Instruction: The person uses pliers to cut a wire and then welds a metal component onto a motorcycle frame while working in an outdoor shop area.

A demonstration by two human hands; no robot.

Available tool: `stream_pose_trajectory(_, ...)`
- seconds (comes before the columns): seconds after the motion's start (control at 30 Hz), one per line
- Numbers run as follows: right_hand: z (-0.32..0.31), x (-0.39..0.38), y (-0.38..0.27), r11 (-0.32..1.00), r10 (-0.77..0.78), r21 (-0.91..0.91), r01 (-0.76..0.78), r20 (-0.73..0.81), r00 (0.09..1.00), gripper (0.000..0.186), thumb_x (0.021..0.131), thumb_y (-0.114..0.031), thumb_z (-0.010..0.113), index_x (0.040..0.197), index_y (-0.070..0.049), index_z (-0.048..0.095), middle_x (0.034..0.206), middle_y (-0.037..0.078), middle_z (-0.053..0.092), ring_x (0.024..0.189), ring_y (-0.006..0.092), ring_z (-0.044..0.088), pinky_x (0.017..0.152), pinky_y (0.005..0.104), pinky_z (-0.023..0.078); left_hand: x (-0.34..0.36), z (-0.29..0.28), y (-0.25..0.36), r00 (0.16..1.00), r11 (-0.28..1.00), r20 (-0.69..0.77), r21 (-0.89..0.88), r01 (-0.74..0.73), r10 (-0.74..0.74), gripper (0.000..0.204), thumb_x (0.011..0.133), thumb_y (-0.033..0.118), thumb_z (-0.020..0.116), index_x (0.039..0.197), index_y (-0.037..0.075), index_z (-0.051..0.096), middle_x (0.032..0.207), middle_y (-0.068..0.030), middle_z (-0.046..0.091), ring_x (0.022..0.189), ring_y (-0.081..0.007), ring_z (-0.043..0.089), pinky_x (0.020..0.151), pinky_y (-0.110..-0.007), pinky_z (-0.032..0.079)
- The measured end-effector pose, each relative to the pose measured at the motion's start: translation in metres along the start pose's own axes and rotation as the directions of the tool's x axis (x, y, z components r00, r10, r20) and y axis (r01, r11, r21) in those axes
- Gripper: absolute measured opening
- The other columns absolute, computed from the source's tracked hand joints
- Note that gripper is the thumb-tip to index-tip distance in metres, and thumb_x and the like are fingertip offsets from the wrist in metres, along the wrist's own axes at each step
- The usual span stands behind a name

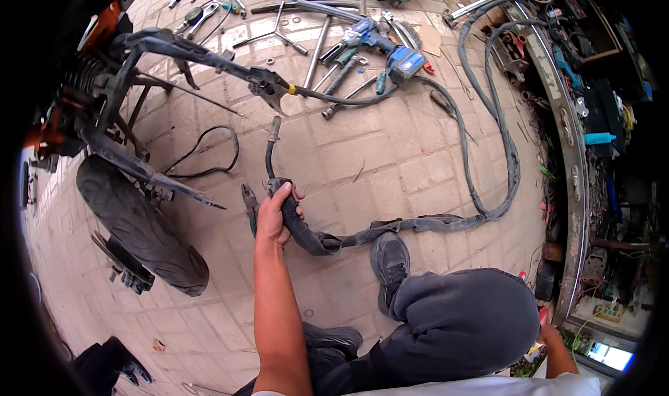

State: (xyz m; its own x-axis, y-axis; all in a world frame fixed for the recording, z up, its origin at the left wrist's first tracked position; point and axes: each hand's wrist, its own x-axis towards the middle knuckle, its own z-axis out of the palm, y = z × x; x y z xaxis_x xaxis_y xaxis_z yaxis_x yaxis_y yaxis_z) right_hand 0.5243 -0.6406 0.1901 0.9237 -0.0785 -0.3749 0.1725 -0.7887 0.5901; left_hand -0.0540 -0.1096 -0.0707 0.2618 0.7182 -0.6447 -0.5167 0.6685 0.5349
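My left hand [275,213] is closed around the black grip of a welding torch [301,230]. The torch's bent neck and copper-coloured nozzle [274,128] point up and away from me. A pair of pliers [249,204] sticks out on the thumb-free side of the same hand. From the grip, a thick sleeved cable [432,223] runs right past my shoe. Beyond my knee at the lower right, my right hand [548,332] is mostly hidden, close to something red and yellow; its fingers do not show clearly.
A vehicle frame [188,48] with a tyre [143,225] stands left. An earth clamp [272,89] bites its bar. A blue cordless impact wrench [380,44], an X-shaped wheel wrench [279,30] and several tools lie ahead. Cluttered shelving [575,152] lines the right.
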Motion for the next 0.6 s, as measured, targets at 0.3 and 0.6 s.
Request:
stream_pose_trajectory(0.3, -0.081, -0.098, -0.525, 0.527, -0.850, -0.420, 0.739, -0.266, 0.455, 0.044, 0.082, -0.025, 0.064, 0.118, -0.001, 0.057, 0.118, 0.023, 0.056, 0.112, 0.0401, 0.052, 0.098, 0.0498, 0.041, -0.029, -0.006, 0.001, 0.985, 0.981, 0.023, -0.102, -0.168, 0.171, 0.031, 0.090, 0.033, 0.065, 0.093, 0.004, 0.055, 0.081, -0.0065, 0.059, 0.059, -0.0148, 0.056, 0.053, -0.029, 0.048)
stream_pose_trajectory(0.6, -0.055, -0.381, -0.621, -0.254, -0.920, 0.386, 0.887, 0.188, -0.345, 0.082, 0.080, -0.036, 0.074, 0.137, 0.009, 0.035, 0.111, 0.025, 0.061, 0.098, 0.0297, 0.063, 0.084, 0.0366, 0.052, -0.008, 0.013, 0.015, 0.942, 0.917, -0.193, -0.242, -0.316, 0.274, 0.036, 0.096, 0.045, 0.055, 0.094, 0.009, 0.060, 0.083, -0.0019, 0.062, 0.069, -0.0144, 0.060, 0.060, -0.029, 0.052)
